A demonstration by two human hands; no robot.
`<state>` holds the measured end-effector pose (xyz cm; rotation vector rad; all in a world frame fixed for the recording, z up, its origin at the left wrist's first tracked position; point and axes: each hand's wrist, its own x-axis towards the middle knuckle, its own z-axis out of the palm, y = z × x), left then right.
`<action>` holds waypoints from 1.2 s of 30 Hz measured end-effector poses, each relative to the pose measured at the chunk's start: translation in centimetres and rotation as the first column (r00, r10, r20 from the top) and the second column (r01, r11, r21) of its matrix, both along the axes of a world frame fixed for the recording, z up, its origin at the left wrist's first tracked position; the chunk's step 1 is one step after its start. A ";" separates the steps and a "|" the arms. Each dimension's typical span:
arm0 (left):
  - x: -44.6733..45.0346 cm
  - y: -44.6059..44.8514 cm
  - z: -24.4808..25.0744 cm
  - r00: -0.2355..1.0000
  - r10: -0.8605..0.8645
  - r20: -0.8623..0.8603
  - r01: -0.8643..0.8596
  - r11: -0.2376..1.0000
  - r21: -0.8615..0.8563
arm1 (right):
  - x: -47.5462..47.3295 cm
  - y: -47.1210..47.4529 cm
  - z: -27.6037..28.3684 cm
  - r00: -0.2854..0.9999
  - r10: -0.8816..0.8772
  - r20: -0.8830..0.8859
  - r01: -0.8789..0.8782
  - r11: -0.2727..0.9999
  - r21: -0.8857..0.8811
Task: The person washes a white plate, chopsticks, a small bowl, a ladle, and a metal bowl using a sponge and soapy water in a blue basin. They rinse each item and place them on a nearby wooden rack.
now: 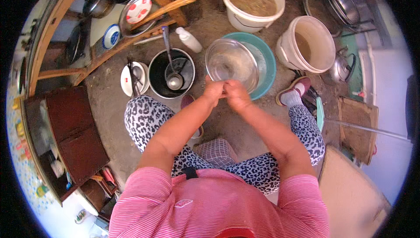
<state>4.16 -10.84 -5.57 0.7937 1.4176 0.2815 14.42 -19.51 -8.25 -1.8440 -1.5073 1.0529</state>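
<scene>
My left hand and my right hand meet at the near rim of a shiny metal basin, both gripping it there. The metal basin is over the left part of a teal plastic basin that holds cloudy water. Left of them stands a dark-lined pot with a metal ladle in it. Farther left, chopsticks lie across stacked white bowls. A white squeeze bottle lies or leans behind the pot; which, I cannot tell.
Two white buckets stand beyond the teal basin, one with murky brownish contents, the other with brown liquid. A metal kettle is at the right. A wooden rack with dishes borders the left, above a dark red cabinet.
</scene>
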 end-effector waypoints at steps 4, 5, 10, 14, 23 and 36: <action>-1.8 2.6 -2.2 0.994 -0.079 0.073 0.085 0.993 -0.080 | 0.1 -2.1 0.3 0.998 0.038 -0.046 -0.029 0.983 0.180; -2.1 2.9 -2.4 0.989 -0.112 0.095 0.123 0.985 -0.120 | 2.4 -3.0 -0.6 0.995 0.097 -0.032 -0.092 0.988 0.121; -1.3 0.4 -0.5 0.976 -0.202 0.081 0.212 0.967 -0.141 | 6.7 -0.9 -2.3 0.918 0.077 0.388 0.016 0.973 -0.231; 0.4 -1.0 2.8 0.967 -0.252 0.023 0.253 0.962 -0.103 | 4.9 3.0 -5.2 0.906 -0.313 0.284 0.326 0.945 0.002; -1.5 2.2 0.0 0.985 -0.166 0.046 0.165 0.986 0.032 | 0.8 0.9 0.3 0.985 0.093 -0.145 -0.081 0.992 0.092; -0.2 3.2 5.6 0.759 -0.408 -0.508 0.650 0.522 0.552 | 4.8 -4.4 -1.9 0.912 -0.396 0.107 0.397 0.918 0.017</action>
